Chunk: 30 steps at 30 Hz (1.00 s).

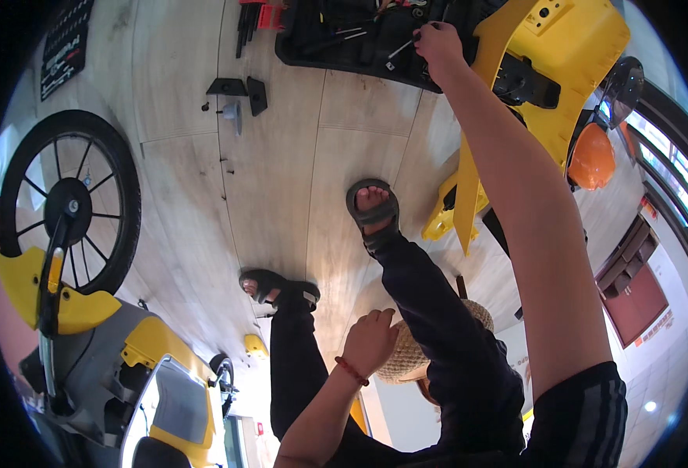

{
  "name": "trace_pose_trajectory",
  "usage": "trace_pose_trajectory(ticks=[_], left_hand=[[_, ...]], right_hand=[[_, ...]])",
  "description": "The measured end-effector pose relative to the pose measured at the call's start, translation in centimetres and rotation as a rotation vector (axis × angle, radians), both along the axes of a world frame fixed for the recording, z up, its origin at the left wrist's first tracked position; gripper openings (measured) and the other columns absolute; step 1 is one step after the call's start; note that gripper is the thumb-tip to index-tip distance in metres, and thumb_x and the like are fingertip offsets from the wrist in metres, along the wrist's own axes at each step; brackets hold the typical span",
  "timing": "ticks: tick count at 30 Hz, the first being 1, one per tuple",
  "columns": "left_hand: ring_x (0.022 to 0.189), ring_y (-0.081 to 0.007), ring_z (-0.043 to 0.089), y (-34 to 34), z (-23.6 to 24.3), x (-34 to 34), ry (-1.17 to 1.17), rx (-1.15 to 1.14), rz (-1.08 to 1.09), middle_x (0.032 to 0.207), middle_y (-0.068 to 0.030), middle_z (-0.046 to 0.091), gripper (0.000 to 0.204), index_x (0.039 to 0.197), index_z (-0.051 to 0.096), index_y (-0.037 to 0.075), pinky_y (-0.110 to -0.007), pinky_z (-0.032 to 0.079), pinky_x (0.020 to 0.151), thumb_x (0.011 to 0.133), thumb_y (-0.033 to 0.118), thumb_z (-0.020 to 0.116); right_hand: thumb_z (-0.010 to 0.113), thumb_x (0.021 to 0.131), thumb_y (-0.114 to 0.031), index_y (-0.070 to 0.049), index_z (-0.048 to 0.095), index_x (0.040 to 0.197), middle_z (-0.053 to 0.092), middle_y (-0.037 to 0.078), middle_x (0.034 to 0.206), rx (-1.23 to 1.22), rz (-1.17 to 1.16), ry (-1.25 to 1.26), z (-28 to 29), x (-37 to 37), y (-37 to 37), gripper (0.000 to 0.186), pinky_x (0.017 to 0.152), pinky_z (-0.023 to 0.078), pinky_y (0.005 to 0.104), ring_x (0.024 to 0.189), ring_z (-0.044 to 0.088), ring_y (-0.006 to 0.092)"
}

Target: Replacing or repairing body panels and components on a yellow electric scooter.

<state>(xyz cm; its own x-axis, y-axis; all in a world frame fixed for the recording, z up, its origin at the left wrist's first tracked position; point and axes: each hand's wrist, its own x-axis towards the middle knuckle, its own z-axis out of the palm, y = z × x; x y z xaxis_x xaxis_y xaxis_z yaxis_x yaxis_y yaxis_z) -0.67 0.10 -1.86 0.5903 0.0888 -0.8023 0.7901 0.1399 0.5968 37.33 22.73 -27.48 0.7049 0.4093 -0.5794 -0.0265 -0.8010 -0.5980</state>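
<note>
Head view: right hand (440, 45) over the black tray (307, 50), fingertips at a slim silver rod (400, 50); whether clamped, I cannot tell. Left hand (370, 342) curls, its grip hidden too. Seemingly tool handling; lifting calls for a firm pinch

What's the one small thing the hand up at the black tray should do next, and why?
Probably lift the slim silver rod clear of the black tray with the right hand: its fingertips are already at the rod's upper end, while the left hand is well away from the tray. Whether the rod is firmly pinched, I can't tell.
</note>
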Motion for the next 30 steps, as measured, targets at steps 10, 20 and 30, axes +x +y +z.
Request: trace_pose_trajectory(ticks=[10,20,30], left_hand=[[0.091,-0.0333,0.063,-0.1,-0.2,0.4,-0.004,0.002,-0.048,0.100,-0.0164,0.065,0.029,0.115,0.058,0.003,-0.041,0.051,0.082,0.089,0.017,0.059],[0.093,-0.0342,0.063,-0.6,-0.4,-0.1,0.023,-0.048,-0.068,0.101,-0.0178,0.065,0.029,0.115,0.059,0.004,-0.041,0.051,0.083,0.089,0.017,0.059],[0.092,-0.0352,0.062,0.8,-0.6,-0.5,0.025,0.017,-0.086,0.100,-0.0199,0.064,0.030,0.115,0.058,0.003,-0.043,0.051,0.082,0.090,0.019,0.058]], right_hand=[[0.047,0.095,-0.009,-0.004,0.052,0.115,0.064,0.011,0.095,0.373,-0.302,0.538,6.5,-3.9,1.3,0.021,0.076,0.053,0.0356,0.082,0.062,0.0214],[0.051,0.094,-0.009,-0.001,0.052,0.114,0.065,0.010,0.097,0.414,-0.265,0.500,7.2,-5.0,0.7,0.021,0.074,0.053,0.0337,0.079,0.062,0.0180],[0.063,0.081,-0.029,0.000,0.062,0.111,0.065,0.026,0.108,-0.179,0.155,-0.292,-0.2,-0.3,-0.8,0.041,0.092,0.048,0.0429,0.106,0.061,0.0401]])
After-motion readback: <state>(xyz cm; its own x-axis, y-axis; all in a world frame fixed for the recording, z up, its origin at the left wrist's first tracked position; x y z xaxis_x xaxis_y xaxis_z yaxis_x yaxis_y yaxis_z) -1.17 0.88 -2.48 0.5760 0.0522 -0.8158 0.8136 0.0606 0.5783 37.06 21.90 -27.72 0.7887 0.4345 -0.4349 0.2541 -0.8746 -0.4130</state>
